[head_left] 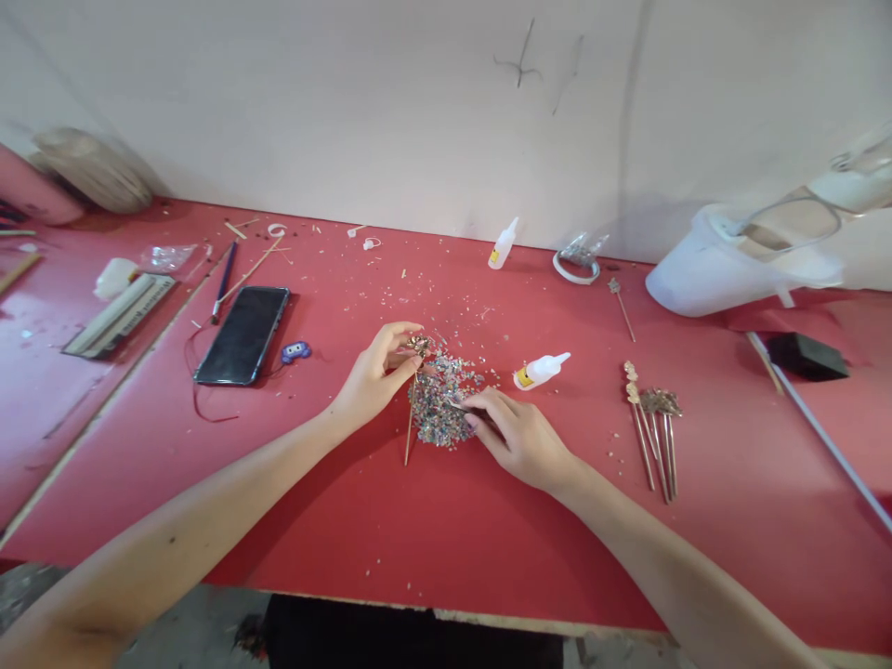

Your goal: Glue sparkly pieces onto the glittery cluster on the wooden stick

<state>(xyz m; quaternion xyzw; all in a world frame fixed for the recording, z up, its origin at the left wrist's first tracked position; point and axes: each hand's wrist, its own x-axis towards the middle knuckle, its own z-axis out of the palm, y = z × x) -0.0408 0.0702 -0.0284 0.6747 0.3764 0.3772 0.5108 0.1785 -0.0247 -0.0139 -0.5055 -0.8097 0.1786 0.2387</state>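
My left hand (380,372) is closed around the ornate head of a hair stick (410,423), and its thin golden shaft slants down toward the table. Beside it lies a pile of small shiny multicoloured chips (440,413) on the red table (432,530). Over the right side of this pile, my right hand (512,432) pinches a thin pointed tool (456,405) whose tip reaches in among the chips. Most of that tool is hidden by the fingers. A white glue bottle (540,372) with a yellow label lies just behind my right hand.
More hair sticks (655,427) lie at the right, with another one (620,307) behind. A second glue bottle (503,243) stands near the wall by a tape roll (577,268). At left are a phone (242,334) and blue trinket (296,351); a white bucket (731,265) sits far right.
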